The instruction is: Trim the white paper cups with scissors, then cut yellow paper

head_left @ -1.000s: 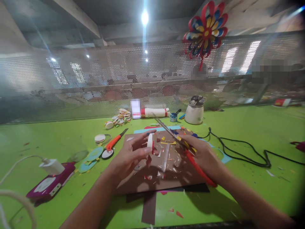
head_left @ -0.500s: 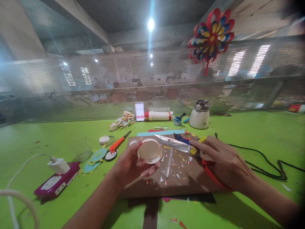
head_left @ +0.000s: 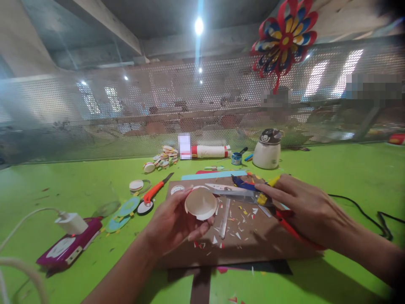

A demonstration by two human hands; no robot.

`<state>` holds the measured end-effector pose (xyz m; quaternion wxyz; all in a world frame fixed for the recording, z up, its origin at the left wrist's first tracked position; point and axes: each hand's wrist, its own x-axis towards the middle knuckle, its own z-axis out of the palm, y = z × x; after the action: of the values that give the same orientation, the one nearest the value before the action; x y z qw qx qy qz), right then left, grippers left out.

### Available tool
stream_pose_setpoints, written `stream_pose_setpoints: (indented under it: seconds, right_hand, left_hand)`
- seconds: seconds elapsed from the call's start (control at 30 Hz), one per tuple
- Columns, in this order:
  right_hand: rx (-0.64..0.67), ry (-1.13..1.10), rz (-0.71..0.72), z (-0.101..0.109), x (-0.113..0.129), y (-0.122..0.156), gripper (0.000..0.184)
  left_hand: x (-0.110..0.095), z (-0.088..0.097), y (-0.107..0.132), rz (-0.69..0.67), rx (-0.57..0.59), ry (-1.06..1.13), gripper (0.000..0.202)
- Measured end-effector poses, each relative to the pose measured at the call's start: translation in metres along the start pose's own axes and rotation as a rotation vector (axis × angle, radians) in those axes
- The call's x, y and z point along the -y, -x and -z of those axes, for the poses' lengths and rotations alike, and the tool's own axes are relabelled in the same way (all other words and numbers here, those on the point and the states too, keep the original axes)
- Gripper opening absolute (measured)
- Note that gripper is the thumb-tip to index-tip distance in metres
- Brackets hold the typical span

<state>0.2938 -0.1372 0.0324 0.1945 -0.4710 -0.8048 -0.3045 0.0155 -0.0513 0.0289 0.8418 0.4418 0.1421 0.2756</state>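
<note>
My left hand [head_left: 177, 219] is closed around a small, shallow, cup-like round paper piece [head_left: 201, 203]; its pale hollow side faces me, with nicks along the white rim. My right hand [head_left: 303, 207] is closed on a pair of scissors [head_left: 238, 192] with red handles and long silver blades. The blades point left, and their tip is close to the paper piece's upper right edge; whether they touch I cannot tell. A brown board [head_left: 243, 253] lies under both hands, scattered with white, red and yellow paper scraps. A clear strip [head_left: 225, 219] lies on it.
An orange-handled cutter knife [head_left: 155, 191] and light-blue paper discs [head_left: 129, 206] lie to the left. Farther left is a purple power strip [head_left: 70, 245] with a plugged-in charger. Behind the board stand a phone [head_left: 184, 146], a blue jar [head_left: 236, 158] and a white bottle [head_left: 267, 153].
My right hand has shifted slightly right with the scissors, whose blades have turned a little. The paper piece in my left hand is tilted slightly more. The view has shifted a little.
</note>
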Motion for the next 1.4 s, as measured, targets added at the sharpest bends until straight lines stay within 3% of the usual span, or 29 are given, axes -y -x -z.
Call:
stream_pose_setpoints:
  seconds: [0.37,0.77,1.2,1.4]
  right_hand:
    - [0.094,0.017,0.065,0.017,-0.009,0.0,0.038]
    - [0.035,-0.014,0.082,0.016,-0.004,0.002,0.037]
    - [0.01,0.027,0.127,0.023,0.0,-0.002,0.034]
    - [0.011,0.08,0.147,0.031,0.004,-0.004,0.033]
  left_hand:
    - [0.002,-0.002,-0.001,0.029,0.037,0.011,0.034]
    - [0.003,0.001,0.003,0.044,0.125,0.047,0.037]
    - [0.0,-0.003,0.006,0.041,0.135,0.044,0.041]
    - [0.001,-0.002,0.006,0.029,0.226,0.068,0.042]
